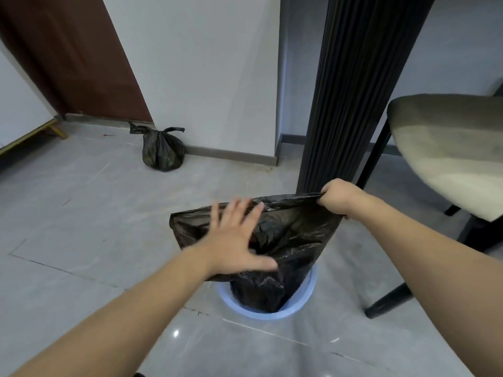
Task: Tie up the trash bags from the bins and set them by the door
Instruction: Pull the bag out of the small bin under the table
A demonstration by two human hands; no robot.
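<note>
A black trash bag (294,235) stands half lifted out of a round blue bin (304,303) on the floor. My right hand (340,195) is shut on the bag's upper right corner and holds its rim stretched up. My left hand (236,238) hovers over the bag's open mouth with fingers spread, holding nothing. A second black bag (162,151), knotted at the top, sits on the floor against the wall beside the dark red door (73,55).
A black ribbed table column (351,91) rises right behind the bin. A chair with a beige seat (449,148) and black legs stands at the right. A gold-legged piece of furniture (32,134) shows at the far left. Grey floor tiles (81,213) stretch toward the door.
</note>
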